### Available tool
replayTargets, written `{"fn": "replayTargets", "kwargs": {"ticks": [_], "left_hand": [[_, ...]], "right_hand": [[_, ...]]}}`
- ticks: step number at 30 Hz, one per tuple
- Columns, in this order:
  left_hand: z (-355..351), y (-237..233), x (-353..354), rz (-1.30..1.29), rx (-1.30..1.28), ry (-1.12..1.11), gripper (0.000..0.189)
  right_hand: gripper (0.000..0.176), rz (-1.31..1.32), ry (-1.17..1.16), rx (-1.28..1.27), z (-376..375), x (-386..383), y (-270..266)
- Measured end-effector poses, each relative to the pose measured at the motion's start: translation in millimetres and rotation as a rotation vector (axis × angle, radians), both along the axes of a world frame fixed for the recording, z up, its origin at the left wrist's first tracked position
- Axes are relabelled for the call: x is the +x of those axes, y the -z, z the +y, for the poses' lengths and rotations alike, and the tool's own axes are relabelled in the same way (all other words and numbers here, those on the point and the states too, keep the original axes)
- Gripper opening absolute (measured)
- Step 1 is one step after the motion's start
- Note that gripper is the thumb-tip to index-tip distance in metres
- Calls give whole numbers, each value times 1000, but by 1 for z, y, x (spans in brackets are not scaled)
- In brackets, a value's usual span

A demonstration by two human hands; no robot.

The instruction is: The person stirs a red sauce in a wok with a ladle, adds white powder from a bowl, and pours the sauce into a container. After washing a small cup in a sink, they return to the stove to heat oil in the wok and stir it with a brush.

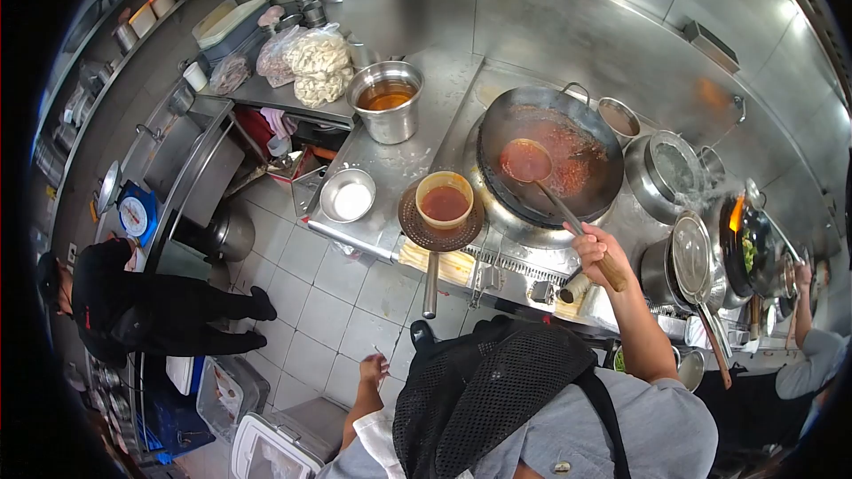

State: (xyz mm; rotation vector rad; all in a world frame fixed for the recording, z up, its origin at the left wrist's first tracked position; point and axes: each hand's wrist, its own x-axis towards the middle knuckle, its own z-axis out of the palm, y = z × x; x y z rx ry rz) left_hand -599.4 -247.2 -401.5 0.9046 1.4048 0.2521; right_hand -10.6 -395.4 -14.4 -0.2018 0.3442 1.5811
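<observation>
My right hand (599,255) is wrapped round the wooden handle of a long ladle (555,201). Its bowl, full of red sauce, is over or in the big dark wok (506,111), where chopped red sauce coats the bottom. Low by my left side, my left hand (373,369) has its fingers closed around something thin and pale, too small to name. Left of the wok, a yellowish bowl (445,178) of red-brown sauce rests on a perforated skimmer (430,286). Beside it a steel bowl (328,199) contains something white.
A steel pot (393,129) of amber liquid and bagged pale food (319,58) stand on the left counter. At right, a co-worker's hand (802,275) is by another wok (732,253) with flame. Another person (146,306) is at far left. A lidded bin (275,448) stands behind left.
</observation>
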Motion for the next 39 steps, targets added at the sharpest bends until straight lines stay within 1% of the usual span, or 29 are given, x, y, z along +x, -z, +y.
{"fn": "replayTargets", "kwargs": {"ticks": [1, 2, 3, 5, 6, 7, 8, 10, 11, 13, 14, 15, 17, 18, 19, 21, 22, 23, 25, 26, 27, 29, 30, 32, 33, 35, 36, 37, 39], "left_hand": [[11, -5, 5, -64, -87, -222, 20], [21, -11, 8, -67, -85, -229, 20], [29, -16, 9, -48, -86, -233, 20], [31, -25, 8, -30, -88, -243, 20], [30, -27, 6, 5, -89, -231, 20], [29, -26, 3, 41, -90, -218, 19], [26, -24, -1, 43, -91, -222, 19], [13, -14, -14, 91, -179, -153, 18], [6, -14, -22, 97, -179, -154, 18], [-8, -15, -36, 160, -4, 263, 16], [-8, -15, -41, 148, -24, 380, 15], [-12, 0, -43, 152, -23, 382, 15], [-17, 25, -45, 170, -363, -31, 16], [-17, 19, -45, 159, -372, -72, 18], [-13, 9, -48, 163, -372, -77, 18], [-2, -11, -50, 189, 95, 342, 21], [6, -13, -47, 193, 94, 339, 21], [13, -16, -44, 163, 1, 189, 22], [24, -12, -41, 99, -182, -111, 24], [29, -11, -41, 40, -191, -137, 23], [31, -15, -38, 40, -190, -138, 23], [36, -21, -29, 124, -158, -114, 23], [36, -21, -27, 125, -158, -113, 23], [36, -20, -24, 114, -160, -85, 25], [35, -20, -22, 114, -159, -86, 25], [31, -19, -19, 117, -185, -60, 25], [30, -16, -19, 124, -197, -53, 26], [30, -12, -18, 118, -193, -58, 26], [30, -12, -19, 116, -213, -15, 26]], "right_hand": [[34, -56, -14, -24, 1, -5, -6], [39, -136, -3, -67, 1, -11, -14], [39, -139, -11, -66, 1, -14, -20], [32, -188, -56, -65, -1, -20, -31], [33, -216, -52, -84, 0, -26, -42], [33, -215, -56, -84, 0, -32, -52], [34, -275, -61, -88, -1, -37, -62], [37, -384, -57, -107, -1, -46, -74], [37, -378, -57, -108, -1, -51, -78], [38, -422, -90, -120, 0, -58, -82], [40, -456, -106, -139, 0, -60, -80], [40, -452, -103, -139, 1, -63, -76], [43, -499, -146, -162, 3, -70, -67], [41, -576, -150, -224, 7, -77, -65], [41, -572, -155, -222, 9, -82, -61], [38, -796, -221, -209, 12, -88, -49], [39, -826, -227, -209, 13, -90, -40], [39, -823, -230, -208, 11, -92, -36], [41, -998, -239, -361, 15, -103, -37], [47, -1089, -270, -347, 16, -107, -42], [47, -1088, -271, -346, 17, -110, -46], [55, -1311, -287, -331, 14, -117, -50], [55, -1310, -287, -332, 12, -118, -46], [61, -1494, -283, -309, 7, -121, -32], [61, -1495, -282, -306, 5, -124, -23], [62, -1755, -343, -351, 4, -128, -8], [62, -1697, -403, -348, 3, -123, -7], [62, -1704, -402, -342, 4, -121, -3], [62, -1624, -397, -295, 2, -128, 9]]}}
